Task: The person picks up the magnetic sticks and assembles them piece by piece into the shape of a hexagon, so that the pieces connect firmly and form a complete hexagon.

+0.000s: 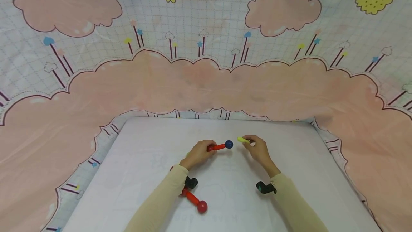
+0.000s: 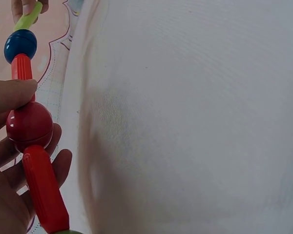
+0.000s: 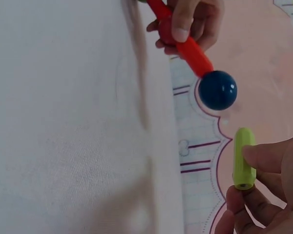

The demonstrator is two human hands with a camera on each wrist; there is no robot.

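My left hand grips a chain of toy rods and balls by a red ball, with the thumb on the red rod beside it. At that rod's far end sits a blue ball. On the other side of the red ball, a second red rod leads to a green piece, mostly cut off at the view's edge. To the right, my right hand pinches a short yellow-green rod between thumb and fingers. A small gap separates this rod from the blue ball.
On the white tabletop, another red rod with a red ball lies by my left forearm, which partly hides that piece. Black wrist cameras show on both arms. Behind the table hangs a cloud-patterned cloth.
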